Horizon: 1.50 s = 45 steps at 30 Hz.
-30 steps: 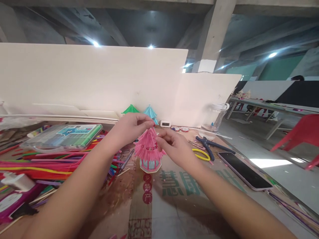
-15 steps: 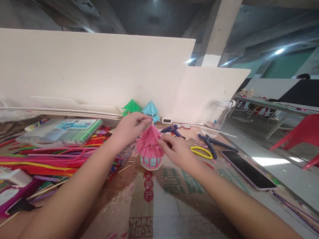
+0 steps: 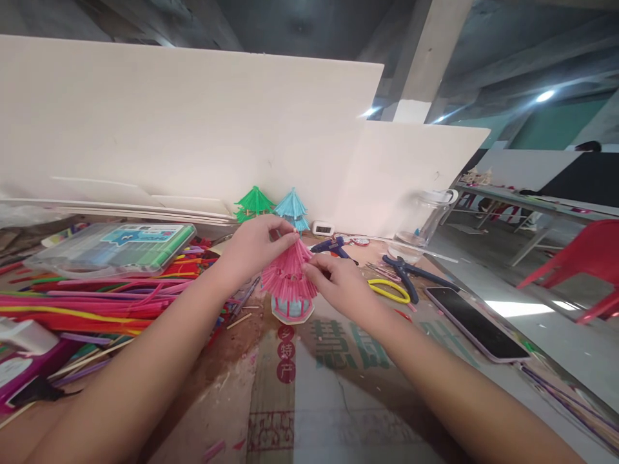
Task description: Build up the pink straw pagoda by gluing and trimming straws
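A small pink model pavilion (image 3: 290,280) with a two-tiered pleated roof stands upright on a pale many-sided base. My left hand (image 3: 258,248) is at its peak, thumb and fingers pinched together round the tip. On the roof's right slope, my right hand (image 3: 336,277) is closed, thumb and forefinger gripping the upper tier's edge. Fingers partly hide both contact spots. Behind the pink model stand a green model pavilion (image 3: 255,201) and a light blue model pavilion (image 3: 291,206).
Left lie a clear marker case (image 3: 111,248) and many coloured fuzzy strips (image 3: 97,299). A blue glue gun (image 3: 333,245), yellow-handled scissors (image 3: 389,291), dark-handled pliers (image 3: 409,274) and a phone (image 3: 476,322) lie right. A clear jug (image 3: 420,222) stands behind them. White boards (image 3: 193,129) rise at the back.
Both hands stay on the pink pavilion with only small shifts. My right hand's fingers sit slightly further in over the roof. The whole view has moved a little.
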Tool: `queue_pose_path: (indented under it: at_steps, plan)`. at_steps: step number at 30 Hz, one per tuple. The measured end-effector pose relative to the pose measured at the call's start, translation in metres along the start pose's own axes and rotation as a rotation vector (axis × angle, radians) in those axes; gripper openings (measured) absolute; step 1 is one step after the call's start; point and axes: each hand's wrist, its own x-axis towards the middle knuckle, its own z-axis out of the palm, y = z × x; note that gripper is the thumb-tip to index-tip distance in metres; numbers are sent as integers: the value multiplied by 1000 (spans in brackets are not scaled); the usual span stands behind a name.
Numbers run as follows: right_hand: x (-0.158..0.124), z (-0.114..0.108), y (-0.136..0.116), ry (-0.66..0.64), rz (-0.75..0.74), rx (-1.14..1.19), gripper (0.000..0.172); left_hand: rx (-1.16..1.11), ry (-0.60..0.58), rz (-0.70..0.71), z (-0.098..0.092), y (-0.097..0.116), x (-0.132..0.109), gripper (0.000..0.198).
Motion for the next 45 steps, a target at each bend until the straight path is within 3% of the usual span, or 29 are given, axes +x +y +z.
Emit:
queue_pose_path:
  at_steps: [7,12,16,18,22,26,31,36,39,42,45]
  plan:
    - [1,-3,8,-153,110,101,37,15,10,16,0,2,0,26]
    - [1,-1,7,-139,102,140,28,15,4,12,0,2,-1,28]
    - [-6,-19,-7,-109,35,108,28,-34,38,-13,-12,-1,0,36]
    - [-12,-26,-15,-222,-64,74,27,-19,53,-49,-26,-4,-1,37]
    - [-26,-16,-23,-509,-174,-124,23,136,-89,-141,-58,-15,-12,34]
    - [-30,-1,-20,-544,-175,-215,23,276,-192,-244,-73,-38,-33,29]
    - [-24,-11,-26,-597,-95,-176,27,542,-296,-261,-66,-66,-53,19]
    - [-24,-20,-23,-526,-134,-114,28,608,-332,-258,-57,-72,-56,16]
    - [-24,-23,-17,-503,-140,-134,32,605,-248,-261,-57,-63,-53,23]
    - [-22,-27,-14,-449,-142,-150,32,474,26,-239,-61,-40,-48,31]
    - [-18,-33,-14,-380,-121,-77,29,184,334,-137,-69,-6,-41,27]
